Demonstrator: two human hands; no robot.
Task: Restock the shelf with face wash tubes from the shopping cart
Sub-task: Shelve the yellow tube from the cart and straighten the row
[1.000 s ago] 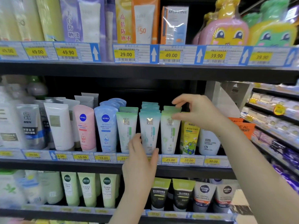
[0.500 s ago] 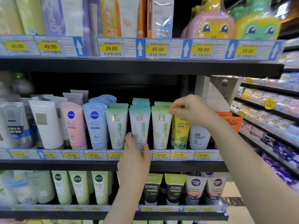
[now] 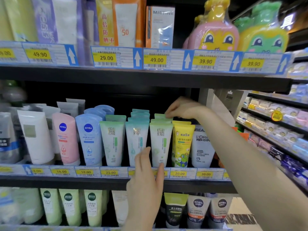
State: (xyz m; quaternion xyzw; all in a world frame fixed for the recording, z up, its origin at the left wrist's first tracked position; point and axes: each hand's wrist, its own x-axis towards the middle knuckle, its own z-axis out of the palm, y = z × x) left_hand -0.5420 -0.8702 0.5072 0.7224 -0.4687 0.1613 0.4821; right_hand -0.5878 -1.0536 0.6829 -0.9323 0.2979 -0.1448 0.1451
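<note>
Three rows of green and teal face wash tubes stand cap-down on the middle shelf (image 3: 116, 182). My right hand (image 3: 183, 108) reaches in from the right and pinches the top crimp of the rearmost green tube (image 3: 159, 116) in the right-hand row. My left hand (image 3: 145, 179) comes up from below to the front green tube (image 3: 160, 140) of that row. Its fingers lie along the tube's left side and its thumb sits at the cap. The teal row (image 3: 136, 137) stands just left of it. The shopping cart is out of view.
A yellow kids' tube (image 3: 181, 144) and a L'Oreal Men tube (image 3: 202, 147) stand right of the green row, Nivea tubes (image 3: 89, 139) to the left. The upper shelf edge (image 3: 150, 77) hangs close above my right hand. Another aisle's shelves run along the right.
My left hand has slid right, from the front teal tube to the front green tube. My right hand has moved further back along the green row, to its rearmost tube.
</note>
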